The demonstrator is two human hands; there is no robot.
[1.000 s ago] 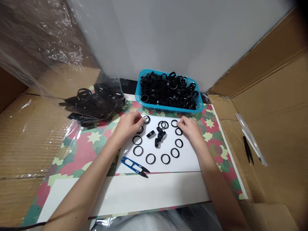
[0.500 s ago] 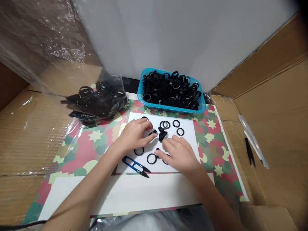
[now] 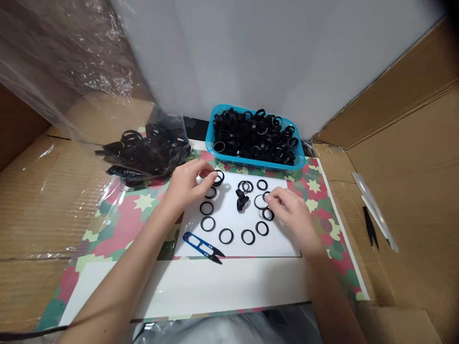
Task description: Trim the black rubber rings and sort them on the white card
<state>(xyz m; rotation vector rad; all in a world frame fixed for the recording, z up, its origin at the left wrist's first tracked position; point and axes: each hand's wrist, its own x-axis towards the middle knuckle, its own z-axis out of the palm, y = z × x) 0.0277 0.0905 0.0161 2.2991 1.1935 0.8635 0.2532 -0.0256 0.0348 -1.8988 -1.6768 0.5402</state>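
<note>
Rings: one held ring [image 3: 223, 177] is at the far left of the white sheet [image 3: 233, 217], another ring [image 3: 255, 202] on its right side, overlapping a smaller-looking one.
Left hand [image 3: 190, 184]: thumb and fingers seem closed on the far-left ring; the exact grip is partly hidden behind the hand.
Right hand [image 3: 289, 208]: pinching its ring by the near edge between thumb and finger.
Spread so far: single rings [image 3: 214, 223] lie flat and mostly apart, down the left, along the near side and up the right of the sheet; judged by this, the spreading is well along.
Left on the sheet: a small pile [image 3: 241, 203] in the middle, some rings on edge, with overlapping rings [image 3: 243, 186] just behind it; these look yet to be separated.
Left beyond: the blue basket [image 3: 258, 163] behind is heaped with rings, so most of the lot appears to be there.
Snips [image 3: 211, 252]: blue-handled, lying near the sheet's left front corner, in neither hand.
Plastic bag [image 3: 143, 160]: black pieces inside, to the left on the patterned mat [image 3: 143, 203].
Tweezers [image 3: 369, 227]: far right on the cardboard [image 3: 405, 157], beside a clear strip [image 3: 376, 210].
Writing: no brand or label legible anywhere.
</note>
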